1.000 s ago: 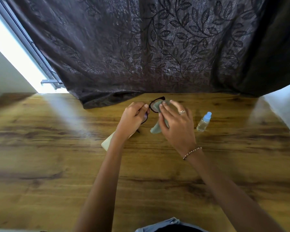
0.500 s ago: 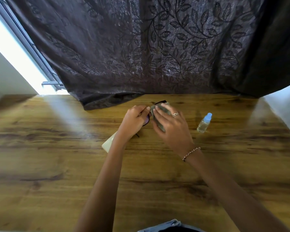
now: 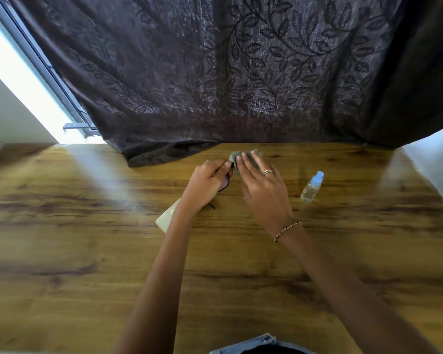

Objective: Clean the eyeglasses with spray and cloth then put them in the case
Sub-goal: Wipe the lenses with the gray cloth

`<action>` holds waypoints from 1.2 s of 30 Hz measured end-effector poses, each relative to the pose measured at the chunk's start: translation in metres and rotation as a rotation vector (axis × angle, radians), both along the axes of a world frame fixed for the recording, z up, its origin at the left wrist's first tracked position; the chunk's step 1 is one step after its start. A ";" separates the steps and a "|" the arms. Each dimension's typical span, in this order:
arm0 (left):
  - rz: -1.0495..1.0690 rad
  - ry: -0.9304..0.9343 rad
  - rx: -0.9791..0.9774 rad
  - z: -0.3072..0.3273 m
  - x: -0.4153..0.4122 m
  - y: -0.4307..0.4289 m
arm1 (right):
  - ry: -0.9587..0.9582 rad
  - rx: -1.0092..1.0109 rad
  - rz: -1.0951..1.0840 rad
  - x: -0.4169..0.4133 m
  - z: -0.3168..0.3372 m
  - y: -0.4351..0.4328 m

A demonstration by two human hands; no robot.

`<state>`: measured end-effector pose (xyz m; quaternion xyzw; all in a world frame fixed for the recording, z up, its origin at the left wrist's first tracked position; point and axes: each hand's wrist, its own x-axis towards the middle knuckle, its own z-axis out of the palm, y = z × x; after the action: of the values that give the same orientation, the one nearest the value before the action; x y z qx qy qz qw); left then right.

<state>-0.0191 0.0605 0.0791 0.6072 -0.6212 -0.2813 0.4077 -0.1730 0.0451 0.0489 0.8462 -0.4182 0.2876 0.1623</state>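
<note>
My left hand (image 3: 207,183) grips the black-framed eyeglasses (image 3: 226,180) by the left lens rim, held just above the wooden table (image 3: 87,251). My right hand (image 3: 262,187) holds the grey cleaning cloth (image 3: 234,157) around the right lens, fingers laid over the cloth, so that lens is hidden. One temple tip (image 3: 212,206) pokes out below my left hand. A beige glasses case (image 3: 166,219) lies on the table, partly hidden under my left wrist. The small clear spray bottle (image 3: 311,187) with a blue cap stands to the right of my right hand.
A dark leaf-patterned curtain (image 3: 241,72) hangs behind the table, its hem lying on the far edge. A bright window strip (image 3: 23,80) is at the far left. White walls flank the table on both sides.
Both hands have moved slightly away from me with the glasses. The cloth now bunches over the right lens, which showed its rim a second ago.
</note>
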 end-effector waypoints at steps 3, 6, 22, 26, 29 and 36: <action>0.014 0.025 -0.021 0.000 0.001 -0.002 | 0.016 0.004 -0.048 -0.003 -0.002 0.002; 0.003 0.005 0.009 -0.003 -0.002 -0.005 | 0.027 -0.024 0.026 -0.003 -0.006 0.010; 0.016 0.018 -0.020 -0.001 0.009 0.006 | -1.122 1.100 -0.193 -0.040 -0.011 -0.001; -0.015 0.000 -0.045 0.000 0.005 0.008 | -1.219 1.358 -0.356 -0.051 -0.034 -0.006; -0.031 -0.034 -0.056 -0.003 0.005 0.006 | -0.907 1.247 -0.412 -0.058 -0.046 -0.004; -0.104 -0.113 -0.114 -0.010 0.007 0.004 | -0.603 0.539 -0.098 -0.057 -0.023 -0.019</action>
<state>-0.0117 0.0641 0.0694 0.5647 -0.6889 -0.2318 0.3909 -0.2304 0.0260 0.0257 0.7152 -0.5472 0.3949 -0.1818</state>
